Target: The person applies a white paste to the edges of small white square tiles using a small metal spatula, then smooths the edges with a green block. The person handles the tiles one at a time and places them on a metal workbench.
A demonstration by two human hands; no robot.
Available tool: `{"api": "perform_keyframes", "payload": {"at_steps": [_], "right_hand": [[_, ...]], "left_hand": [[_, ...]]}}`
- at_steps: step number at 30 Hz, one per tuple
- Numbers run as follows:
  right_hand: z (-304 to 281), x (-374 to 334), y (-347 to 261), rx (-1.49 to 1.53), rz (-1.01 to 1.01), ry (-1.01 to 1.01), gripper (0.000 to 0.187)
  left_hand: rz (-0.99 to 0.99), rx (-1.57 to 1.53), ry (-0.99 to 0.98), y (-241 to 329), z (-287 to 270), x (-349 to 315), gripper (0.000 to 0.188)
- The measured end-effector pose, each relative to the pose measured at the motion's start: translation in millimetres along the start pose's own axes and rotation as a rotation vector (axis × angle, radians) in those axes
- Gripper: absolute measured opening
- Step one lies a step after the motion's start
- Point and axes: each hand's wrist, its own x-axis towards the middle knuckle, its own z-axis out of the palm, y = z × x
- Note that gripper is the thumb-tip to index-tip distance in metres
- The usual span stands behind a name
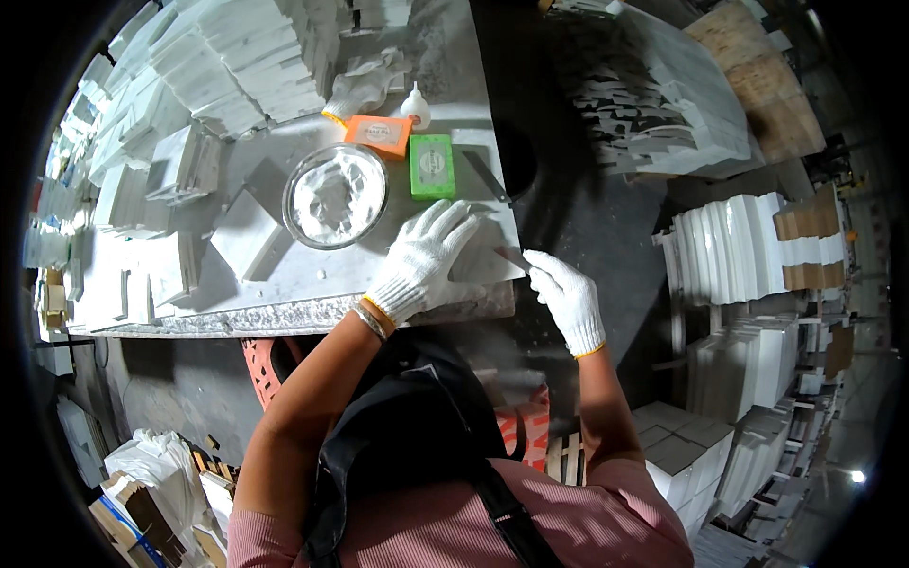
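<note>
My left hand (423, 263), in a white knitted glove, lies with its fingers stretched out over a white stone tile (490, 265) near the right edge of the table. In my gloved right hand (566, 301) is a small thin-bladed knife (512, 257), its blade pointing left over the tile; the handle is hidden by my fingers. A clear bowl (288, 210) of white paste (333, 197) stands left of my left hand. Just beyond my fingers are a green box (432, 167) and an orange box (378, 136).
A white squeeze bottle (415, 107) and a loose white glove (365, 87) are behind the boxes. A dark slim tool (487, 176) lies by the right edge. Stacked white tiles (237, 57) fill the table's left. Pallets of slabs (724, 248) stand at the right.
</note>
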Motion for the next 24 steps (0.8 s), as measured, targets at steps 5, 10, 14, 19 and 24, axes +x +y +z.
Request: {"api": "perform_keyframes", "payload": {"at_steps": [5,10,14,19,24], "right_hand": [[-2.4,-11.9,-0.6,-0.103,-0.018,-0.013,0.033],[2.1,-13.6,-9.1,-0.087,0.032,-0.040,0.038],[25.7,-14.3,-14.1,-0.006,-0.052,-0.064,0.038],[17.5,-8.1,-19.7,0.099,0.082,0.022,0.036],[-5.6,4.0,-9.5,0.070,0.072,-0.015,0.033]], "left_hand": [[0.000,-0.010,0.005,0.6,-0.1,0.4,0.095],[0.015,-0.009,0.025,-0.8,1.6,-0.8,0.094],[0.019,-0.008,0.027,-2.1,2.3,0.1,0.093],[0.024,-0.022,0.041,-5.5,5.8,-1.3,0.092],[-0.017,-0.040,0.012,3.3,-4.9,-0.1,0.091]]}}
